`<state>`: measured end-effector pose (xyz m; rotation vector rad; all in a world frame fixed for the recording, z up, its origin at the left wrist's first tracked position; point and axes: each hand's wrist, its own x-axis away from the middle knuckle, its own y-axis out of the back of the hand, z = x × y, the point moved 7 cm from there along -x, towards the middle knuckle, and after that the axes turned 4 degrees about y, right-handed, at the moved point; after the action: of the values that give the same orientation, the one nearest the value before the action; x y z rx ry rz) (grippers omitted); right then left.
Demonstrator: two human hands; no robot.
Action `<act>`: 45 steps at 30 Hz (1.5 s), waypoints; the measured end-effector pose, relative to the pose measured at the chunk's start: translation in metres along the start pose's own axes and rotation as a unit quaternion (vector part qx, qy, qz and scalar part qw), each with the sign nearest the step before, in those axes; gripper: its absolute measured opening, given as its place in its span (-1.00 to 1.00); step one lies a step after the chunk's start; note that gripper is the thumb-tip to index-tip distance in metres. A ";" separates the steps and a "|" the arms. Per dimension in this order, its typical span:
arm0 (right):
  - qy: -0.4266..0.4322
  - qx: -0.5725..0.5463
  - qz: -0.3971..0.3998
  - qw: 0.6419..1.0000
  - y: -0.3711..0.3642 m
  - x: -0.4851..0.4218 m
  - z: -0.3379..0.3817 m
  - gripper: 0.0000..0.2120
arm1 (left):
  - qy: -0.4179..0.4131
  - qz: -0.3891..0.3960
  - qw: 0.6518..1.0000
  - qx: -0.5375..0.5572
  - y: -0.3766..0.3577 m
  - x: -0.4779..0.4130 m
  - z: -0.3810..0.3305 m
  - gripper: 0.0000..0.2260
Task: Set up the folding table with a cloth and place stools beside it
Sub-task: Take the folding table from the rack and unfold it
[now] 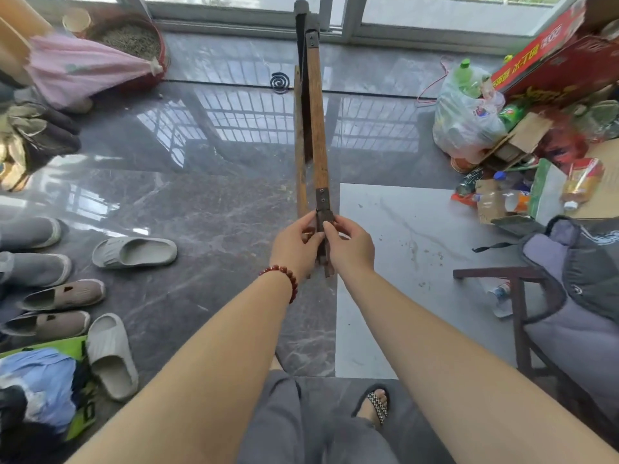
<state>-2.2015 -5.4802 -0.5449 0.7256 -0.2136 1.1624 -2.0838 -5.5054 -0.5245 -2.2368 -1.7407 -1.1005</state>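
- Folding table (317, 128): folded flat and seen edge-on. It is a long narrow wooden frame running from the hands out toward the window track (254, 26). The far end looks to be down at the floor (201, 195) by the window, but contact is not clear from this angle.
- Left hand (294, 244): fingers and thumb curled, pinching the near end of the frame from the left.
- Right hand (351, 244): same grip from the right, fingers wrapped on the dark metal bracket (323, 200) at that end. The 2 hands nearly touch each other.
- Step in hand, my read: spread the folded halves so the legs open. Task is at the start, with no cloth on it and no stools placed.
- How to do it well:
  - Move the hands off the bracket and onto the 2 wooden rails, 1 per side. Fingers near a hinge can get nipped when it swings.
  - Keep the far end planted as a pivot and pull the rails apart evenly so the frame does not twist.
  - The polished floor looks slick, so expect the far end to skid. Open slowly.
  - Swing into the open middle of the floor. Slippers (134, 251) sit to the left, a bag of bottles (465, 125) to the right, and a dark wooden frame (517, 296) carrying bags is near right.
  - Check that the legs lock before letting go.
- I cannot tell whether that dark frame is a stool.
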 end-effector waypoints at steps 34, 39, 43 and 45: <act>0.180 0.051 -0.078 0.979 -0.034 0.000 -0.098 -0.70 | -0.192 -0.044 0.971 -0.137 -0.045 -0.035 0.108 -0.48; 0.190 0.042 -0.079 0.978 -0.040 -0.009 -0.120 -0.68 | -0.194 -0.054 0.973 -0.114 -0.063 -0.044 0.134 -0.38; 0.204 0.020 -0.094 0.974 -0.042 -0.007 -0.144 -0.65 | -0.207 -0.080 0.967 -0.123 -0.073 -0.045 0.149 -0.35; 0.209 0.020 -0.115 0.971 -0.043 -0.007 -0.159 -0.66 | -0.208 -0.101 0.966 -0.116 -0.075 -0.047 0.159 -0.32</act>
<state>-2.1987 -5.3958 -0.6861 0.5101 0.2425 1.0712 -2.0781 -5.4399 -0.6945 -2.6341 -2.1391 -0.9634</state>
